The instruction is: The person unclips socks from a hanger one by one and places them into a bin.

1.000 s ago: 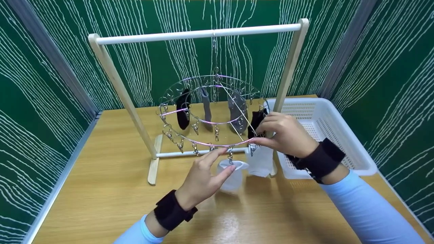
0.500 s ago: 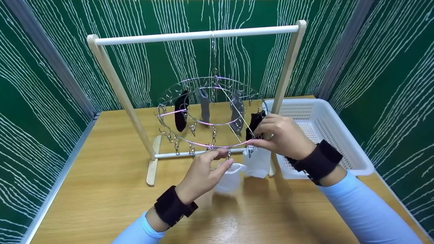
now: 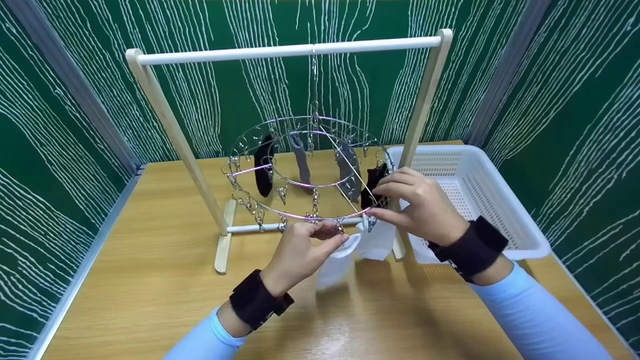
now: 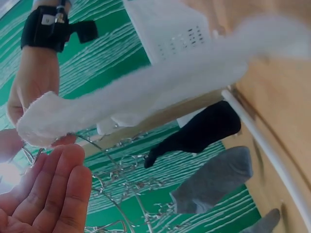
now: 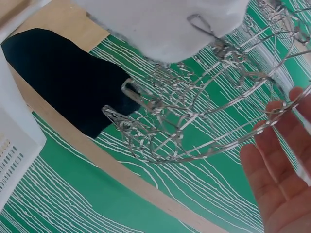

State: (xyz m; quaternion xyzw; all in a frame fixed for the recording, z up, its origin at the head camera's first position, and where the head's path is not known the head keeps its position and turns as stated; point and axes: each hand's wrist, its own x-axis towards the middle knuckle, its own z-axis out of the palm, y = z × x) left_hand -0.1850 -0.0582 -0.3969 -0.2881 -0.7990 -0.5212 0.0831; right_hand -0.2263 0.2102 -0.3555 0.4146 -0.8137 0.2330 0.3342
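Note:
A round metal clip hanger (image 3: pixel 300 216) with two rings and many small clips hangs from a rack. My left hand (image 3: pixel 295 255) pinches a clip (image 3: pixel 340 228) on its near edge between thumb and fingers. From this clip hangs a white sock (image 3: pixel 336 270), its opening tilted. My right hand (image 3: pixel 422 202) holds the outer ring farther right, thumb below and fingers above. Beside it hang another white sock (image 3: pixel 377 241) and a black sock (image 3: pixel 371 185). Farther back, two grey socks (image 3: pixel 301 162) and a second black sock (image 3: pixel 263 170) are clipped on.
The wooden rack (image 3: pixel 170 125) has a white top bar (image 3: pixel 225 55) and a lower bar. On the right stands a white perforated basket (image 3: pixel 515 200), partly behind the right hand. Green walls with white lines enclose the wooden table (image 3: pixel 150 300) at the back and sides.
The left thumb and fingers have closed in on the clip above the nearest white sock, and that sock now hangs more tilted. The hanger has shifted slightly; the right hand keeps its hold.

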